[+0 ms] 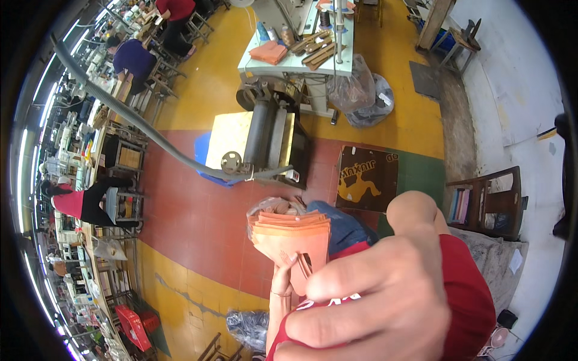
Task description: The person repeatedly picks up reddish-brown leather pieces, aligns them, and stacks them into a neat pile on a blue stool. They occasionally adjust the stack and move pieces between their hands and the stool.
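My left hand (281,280) grips a thick stack of orange flat pieces (289,231) from below, with the thumb across the front face. The pieces fan out slightly at the top, and a dark slot shows low on the front one. Close to the camera, my right hand (379,295) is raised and looks very large. Its fingers are bent and a little apart, pointing left, and nothing shows in them. The palm is hidden. Behind the orange stack lies a clear plastic bag (256,210) with more pieces in it.
Ahead stands a roller machine (262,138) with a handwheel. Beyond it, a pale worktable (289,63) carries orange pieces, thread cones and brown strips. A grey hose (132,120) crosses on the left. A dark printed board (361,180) lies on the floor; several people sit at benches far left.
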Demonstrator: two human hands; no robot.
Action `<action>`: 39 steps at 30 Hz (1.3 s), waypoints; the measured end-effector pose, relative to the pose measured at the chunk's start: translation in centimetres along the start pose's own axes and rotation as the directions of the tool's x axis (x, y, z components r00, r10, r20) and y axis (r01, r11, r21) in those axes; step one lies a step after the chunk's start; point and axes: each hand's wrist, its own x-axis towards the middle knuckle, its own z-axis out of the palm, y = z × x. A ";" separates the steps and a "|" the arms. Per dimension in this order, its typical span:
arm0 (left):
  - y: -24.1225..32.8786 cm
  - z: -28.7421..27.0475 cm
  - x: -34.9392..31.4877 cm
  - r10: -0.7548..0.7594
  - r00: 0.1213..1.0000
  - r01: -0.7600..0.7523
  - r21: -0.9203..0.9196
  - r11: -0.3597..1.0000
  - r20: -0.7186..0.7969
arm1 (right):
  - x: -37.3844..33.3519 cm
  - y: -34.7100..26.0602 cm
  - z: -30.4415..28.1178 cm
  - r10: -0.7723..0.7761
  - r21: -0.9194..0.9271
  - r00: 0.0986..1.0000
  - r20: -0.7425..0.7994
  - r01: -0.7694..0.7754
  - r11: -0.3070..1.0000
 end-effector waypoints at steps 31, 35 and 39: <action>10.6 13.8 25.6 0.141 0.959 -0.179 -0.144 0.973 -0.245 | -27.2 67.5 -12.0 0.902 -0.647 0.210 -0.377 -0.757 -0.094; 12.5 17.5 27.9 0.187 0.922 -0.258 -0.177 0.950 -0.339 | -29.7 71.0 -13.7 0.852 -0.648 0.153 -0.501 -0.719 -0.251; 13.9 18.9 29.4 0.243 0.907 -0.317 -0.177 0.932 -0.345 | -31.1 71.5 -13.6 0.839 -0.725 0.330 -0.433 -0.680 -0.107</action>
